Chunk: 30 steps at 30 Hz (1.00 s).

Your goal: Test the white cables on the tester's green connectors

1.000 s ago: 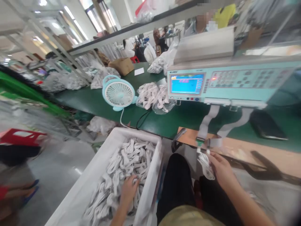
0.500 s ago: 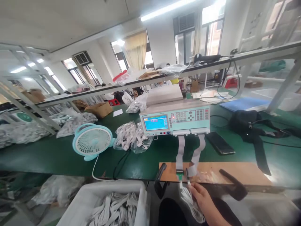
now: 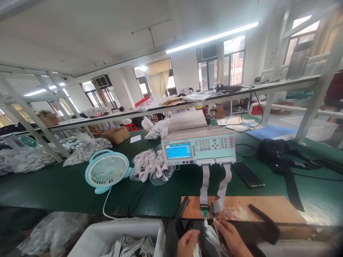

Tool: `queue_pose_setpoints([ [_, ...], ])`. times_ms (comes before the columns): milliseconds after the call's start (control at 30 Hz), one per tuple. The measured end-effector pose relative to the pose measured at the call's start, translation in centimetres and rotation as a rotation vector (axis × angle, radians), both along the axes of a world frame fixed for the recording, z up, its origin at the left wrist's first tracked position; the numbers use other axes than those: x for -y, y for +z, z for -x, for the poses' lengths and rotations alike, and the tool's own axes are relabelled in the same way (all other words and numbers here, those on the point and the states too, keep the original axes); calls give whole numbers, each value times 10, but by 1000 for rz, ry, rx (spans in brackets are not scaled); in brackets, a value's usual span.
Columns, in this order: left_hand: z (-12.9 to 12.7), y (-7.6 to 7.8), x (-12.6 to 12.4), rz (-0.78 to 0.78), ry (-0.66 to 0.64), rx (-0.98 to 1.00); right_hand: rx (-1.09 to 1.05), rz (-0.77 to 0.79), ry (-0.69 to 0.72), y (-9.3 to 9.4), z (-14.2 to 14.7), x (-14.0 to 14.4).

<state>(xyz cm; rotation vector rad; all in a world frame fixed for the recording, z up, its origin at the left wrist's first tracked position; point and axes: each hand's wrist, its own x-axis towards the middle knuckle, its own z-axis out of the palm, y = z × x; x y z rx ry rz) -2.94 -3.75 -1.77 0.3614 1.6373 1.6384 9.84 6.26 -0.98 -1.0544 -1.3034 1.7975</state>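
Observation:
My right hand pinches the end of a white cable bundle just below the dark connector on the right grey ribbon cable. Beside it, a small green board hangs from the left ribbon's connector, with a white cable end on its lower side. My left hand is at the bottom edge with curled fingers; a piece of white cable shows below them, partly out of frame. Both ribbons run up to a bench tester with a lit blue screen.
A white bin of bundled cables stands at lower left. On the green table are a light-blue fan, bagged white cables, a phone and a black bag. A wooden board with black clamps lies along the front edge.
My left hand has come into view from below. My right hand stays on the cable end. The tester's screen has lost its large red text, and the camera view has tilted up.

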Motion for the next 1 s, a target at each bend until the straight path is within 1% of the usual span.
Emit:
queue_pose_setpoints([
  [67,-8,-4,-25,-73,-56,-78,8,-1,2,1,-1,0],
  [133,-11,-9,-42,-112,-128,-111,5,5,7,-1,-1,0],
  [200,-9,-14,-53,-111,-188,-95,-15,9,0,-4,-1,0],
  [267,-7,-19,-59,-87,-221,-76,-40,5,-9,-5,-1,0],
  [400,-5,-23,-61,-61,-226,-31,-32,-28,3,4,-1,3],
  [500,-6,-21,-61,-96,-233,-28,6,-55,-25,10,-1,2],
  [633,-8,-14,-59,-152,-218,-34,-5,-80,-74,4,4,1],
  [767,-22,-1,-48,-154,-189,51,40,-133,-94,-4,7,16],
  [833,-34,7,-37,-130,-194,119,67,-184,-65,-1,-4,25],
  [867,-40,11,-31,-116,-195,145,80,-211,-34,2,-14,26],
  [933,-49,18,-21,-61,-201,204,158,-241,66,12,-46,21],
  [967,-52,20,-18,-26,-201,249,252,-266,115,17,-66,15],
  [1000,-54,21,-15,10,-205,288,387,-337,137,22,-88,7],
])
